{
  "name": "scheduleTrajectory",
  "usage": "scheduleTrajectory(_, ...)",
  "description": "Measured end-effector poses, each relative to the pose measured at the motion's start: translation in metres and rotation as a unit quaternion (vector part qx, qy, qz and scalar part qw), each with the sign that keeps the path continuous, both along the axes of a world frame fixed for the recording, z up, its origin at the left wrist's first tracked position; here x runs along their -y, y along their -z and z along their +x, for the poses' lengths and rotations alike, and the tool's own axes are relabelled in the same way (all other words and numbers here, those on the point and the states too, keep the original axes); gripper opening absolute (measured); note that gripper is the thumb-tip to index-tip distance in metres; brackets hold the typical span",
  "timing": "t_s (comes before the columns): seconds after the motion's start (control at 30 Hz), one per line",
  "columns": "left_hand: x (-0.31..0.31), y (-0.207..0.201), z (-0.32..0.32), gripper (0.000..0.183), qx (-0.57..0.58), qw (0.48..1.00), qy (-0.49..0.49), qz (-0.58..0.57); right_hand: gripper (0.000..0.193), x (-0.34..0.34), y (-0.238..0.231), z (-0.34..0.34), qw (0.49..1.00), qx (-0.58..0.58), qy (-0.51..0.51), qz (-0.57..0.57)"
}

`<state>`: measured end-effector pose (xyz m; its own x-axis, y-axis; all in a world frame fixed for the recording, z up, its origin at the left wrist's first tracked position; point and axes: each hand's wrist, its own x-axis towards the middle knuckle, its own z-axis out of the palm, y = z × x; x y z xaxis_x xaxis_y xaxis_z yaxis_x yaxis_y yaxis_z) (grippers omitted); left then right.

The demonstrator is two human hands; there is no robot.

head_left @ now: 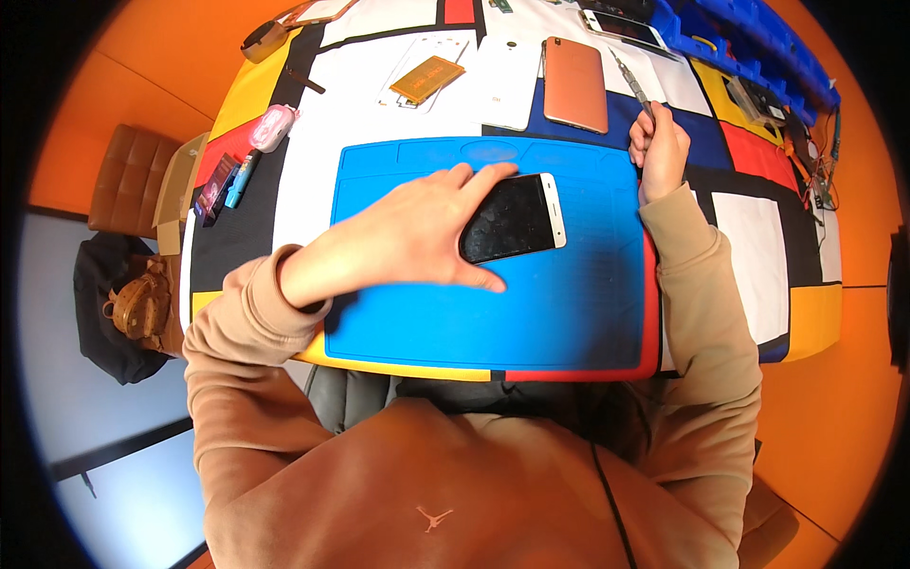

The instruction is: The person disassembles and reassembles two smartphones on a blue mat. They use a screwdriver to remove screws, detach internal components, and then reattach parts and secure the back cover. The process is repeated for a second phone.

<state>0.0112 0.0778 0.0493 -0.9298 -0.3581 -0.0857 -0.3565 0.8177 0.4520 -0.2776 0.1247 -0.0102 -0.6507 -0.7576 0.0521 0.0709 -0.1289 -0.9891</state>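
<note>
A white-framed smartphone (515, 220) with a dark screen lies face up on the blue work mat (455, 327). My left hand (417, 228) spans its left end, the fingers along the upper edge and the thumb near the lower edge. Beyond the mat's right edge, my right hand (661, 147) is closed around a slim silver pointed tool (631, 81); its tip points up and to the left. Whether it is a knife or a screwdriver I cannot make out. A rose-gold phone back (575, 85) lies just left of this tool.
Past the mat are a white phone back (507, 83), a golden battery (427, 80) on a white panel and another white phone (626, 28). Blue parts bins (749, 47) stand far right, above tangled wires (823, 166). A pink case (274, 128) and blue tube (243, 178) lie left.
</note>
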Motion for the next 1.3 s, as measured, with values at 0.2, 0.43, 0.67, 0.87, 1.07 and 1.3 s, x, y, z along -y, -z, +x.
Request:
scheduleTrajectory(0.2,0.005,0.004,0.009,0.085,-0.049,0.995,-0.019,0.082,0.04,0.002,0.005,-0.001,0.999,0.015,-0.012,-0.039)
scheduleTrajectory(0.43,0.024,-0.015,0.018,0.089,0.026,0.991,0.001,0.129,0.037,0.003,0.005,0.0,0.999,0.028,-0.01,-0.039)
scheduleTrajectory(0.67,0.019,-0.029,0.016,0.089,0.072,0.991,0.025,0.109,0.039,0.009,0.02,-0.011,0.998,0.025,-0.02,-0.045)
scheduleTrajectory(0.87,0.019,-0.025,0.017,0.094,0.035,0.989,-0.045,0.138,0.04,0.014,0.035,-0.021,0.998,0.032,-0.014,-0.054)
scheduleTrajectory(1.07,0.027,-0.02,0.018,0.091,-0.041,0.985,-0.004,0.169,0.041,0.019,0.037,-0.016,0.996,0.035,0.003,-0.079)
scheduleTrajectory(1.3,0.036,-0.029,0.032,0.093,-0.022,0.979,-0.041,0.197,0.039,0.025,0.039,-0.01,0.992,0.065,0.024,-0.104)
